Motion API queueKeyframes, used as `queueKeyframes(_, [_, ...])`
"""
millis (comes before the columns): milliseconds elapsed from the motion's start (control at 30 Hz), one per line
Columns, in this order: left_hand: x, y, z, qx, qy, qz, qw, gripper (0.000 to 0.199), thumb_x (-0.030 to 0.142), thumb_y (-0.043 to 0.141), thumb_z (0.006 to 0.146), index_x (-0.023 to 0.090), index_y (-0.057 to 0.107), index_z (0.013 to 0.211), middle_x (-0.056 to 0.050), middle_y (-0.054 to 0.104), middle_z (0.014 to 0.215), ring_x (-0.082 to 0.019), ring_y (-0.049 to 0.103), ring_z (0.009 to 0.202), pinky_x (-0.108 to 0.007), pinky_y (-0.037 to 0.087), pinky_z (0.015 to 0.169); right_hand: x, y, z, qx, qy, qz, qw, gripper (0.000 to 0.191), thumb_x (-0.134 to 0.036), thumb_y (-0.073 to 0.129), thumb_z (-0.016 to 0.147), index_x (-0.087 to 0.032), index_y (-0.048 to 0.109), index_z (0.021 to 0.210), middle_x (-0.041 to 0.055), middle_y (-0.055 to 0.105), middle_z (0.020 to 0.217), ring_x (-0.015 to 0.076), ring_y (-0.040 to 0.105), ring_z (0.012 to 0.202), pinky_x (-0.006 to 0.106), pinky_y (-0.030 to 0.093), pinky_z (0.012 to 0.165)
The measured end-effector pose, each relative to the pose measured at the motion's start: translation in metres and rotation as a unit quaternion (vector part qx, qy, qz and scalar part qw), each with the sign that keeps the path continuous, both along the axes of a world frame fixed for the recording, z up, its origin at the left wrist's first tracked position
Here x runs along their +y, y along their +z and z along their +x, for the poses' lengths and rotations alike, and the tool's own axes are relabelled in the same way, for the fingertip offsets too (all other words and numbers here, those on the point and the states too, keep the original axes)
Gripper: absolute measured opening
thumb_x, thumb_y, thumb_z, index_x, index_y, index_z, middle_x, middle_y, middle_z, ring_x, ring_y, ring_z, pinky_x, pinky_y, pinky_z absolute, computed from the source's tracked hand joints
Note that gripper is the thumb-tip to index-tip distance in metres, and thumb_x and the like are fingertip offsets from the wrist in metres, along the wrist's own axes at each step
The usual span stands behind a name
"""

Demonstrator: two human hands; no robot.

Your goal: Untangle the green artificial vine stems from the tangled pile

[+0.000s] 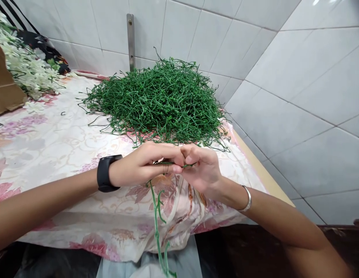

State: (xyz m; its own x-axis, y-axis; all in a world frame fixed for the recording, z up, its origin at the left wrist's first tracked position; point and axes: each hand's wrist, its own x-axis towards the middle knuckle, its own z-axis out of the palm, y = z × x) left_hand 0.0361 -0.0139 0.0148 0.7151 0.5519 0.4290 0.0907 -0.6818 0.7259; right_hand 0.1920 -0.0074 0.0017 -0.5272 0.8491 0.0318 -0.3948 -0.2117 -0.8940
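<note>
Both hands meet at the middle of the view, over the near part of the cloth. My left hand (147,164), with a black band at its wrist, pinches a green plastic stem (156,224). The stem hangs down below the hand and has short side branches. My right hand (204,166) touches the left fingertips and is closed on the upper end of the same stem, a bit of which shows between the fingers. Just behind the hands lies a large tangled heap of green plastic stems (162,100).
A floral cloth (66,150) covers the table. At the left are white artificial flowers (31,65) and a piece of brown cardboard (5,85). Tiled walls (297,96) close off the back and right. A metal strip (130,40) stands against the back wall.
</note>
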Motion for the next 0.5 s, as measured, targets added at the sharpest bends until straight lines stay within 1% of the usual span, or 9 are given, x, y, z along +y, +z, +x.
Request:
queueKeyframes(67, [-0.002,0.002,-0.004,-0.005,-0.008,-0.006,1.0,0.009,0.012,0.048,0.08,0.014,0.052,0.073,-0.001,0.052,0.071,-0.009,0.047,0.066,-0.019,0.039,0.064,0.001,0.006,0.005,0.005,0.005,0.027,1.0,0.023,-0.009,0.039,0.049,-0.016,0.019,0.041,-0.0043,0.017,0.042,0.0061,0.02,0.041,0.023,0.021,0.04])
queueKeyframes(133, [-0.005,0.004,-0.009,-0.009,-0.014,-0.018,1.0,0.012,0.011,0.047,0.08,0.014,0.055,0.072,-0.001,0.053,0.07,-0.01,0.049,0.065,-0.02,0.04,0.063,0.005,0.016,0.012,0.022,-0.003,0.093,0.995,0.027,-0.009,0.039,0.053,-0.016,0.014,0.044,-0.0045,0.012,0.04,0.0066,0.019,0.04,0.024,0.024,0.043])
queueKeyframes(200, [-0.006,0.007,-0.014,-0.02,-0.005,-0.028,0.999,0.011,0.012,0.048,0.08,0.015,0.057,0.073,-0.002,0.055,0.069,-0.01,0.05,0.065,-0.022,0.041,0.062,0.014,0.028,0.021,0.016,-0.038,0.184,0.982,0.031,-0.011,0.04,0.06,-0.016,0.012,0.046,-0.0045,0.011,0.04,0.007,0.02,0.041,0.025,0.027,0.047])
queueKeyframes(267, [-0.005,0.01,-0.017,-0.049,0.019,-0.023,0.998,0.009,0.014,0.051,0.08,0.015,0.058,0.075,-0.002,0.058,0.07,-0.011,0.052,0.066,-0.023,0.041,0.063,0.026,0.038,0.028,-0.047,-0.094,0.264,0.959,0.034,-0.016,0.04,0.069,-0.016,0.013,0.048,-0.0044,0.014,0.042,0.0075,0.022,0.043,0.025,0.03,0.05])
queueKeyframes(300, [-0.004,0.01,-0.018,-0.067,0.036,-0.02,0.997,0.008,0.015,0.052,0.079,0.016,0.059,0.077,-0.003,0.059,0.071,-0.012,0.053,0.067,-0.024,0.042,0.063,0.033,0.042,0.032,-0.088,-0.128,0.295,0.943,0.036,-0.021,0.039,0.074,-0.017,0.015,0.048,-0.0042,0.016,0.044,0.0077,0.023,0.044,0.026,0.031,0.052])
queueKeyframes(367, [0.0,0.01,-0.019,-0.091,0.083,-0.022,0.992,0.008,0.017,0.053,0.079,0.017,0.061,0.081,-0.003,0.06,0.075,-0.013,0.055,0.07,-0.025,0.044,0.065,0.05,0.045,0.038,-0.151,-0.207,0.35,0.901,0.038,-0.03,0.036,0.081,-0.018,0.02,0.049,-0.0038,0.02,0.047,0.0084,0.027,0.046,0.026,0.032,0.054])
queueKeyframes(433, [0.004,0.007,-0.019,-0.115,0.138,-0.035,0.983,0.009,0.02,0.053,0.079,0.019,0.061,0.083,-0.003,0.061,0.078,-0.013,0.056,0.074,-0.025,0.045,0.067,0.066,0.045,0.045,-0.183,-0.281,0.412,0.847,0.039,-0.035,0.033,0.085,-0.019,0.026,0.05,-0.0029,0.026,0.052,0.009,0.031,0.05,0.026,0.032,0.055])
queueKeyframes(500, [0.01,0.003,-0.018,-0.151,0.18,-0.044,0.971,0.009,0.022,0.054,0.079,0.02,0.062,0.084,-0.002,0.063,0.082,-0.013,0.057,0.078,-0.025,0.046,0.07,0.082,0.042,0.051,-0.238,-0.339,0.464,0.783,0.036,-0.038,0.036,0.085,-0.02,0.033,0.053,-0.0022,0.031,0.055,0.0097,0.035,0.053,0.026,0.032,0.056])
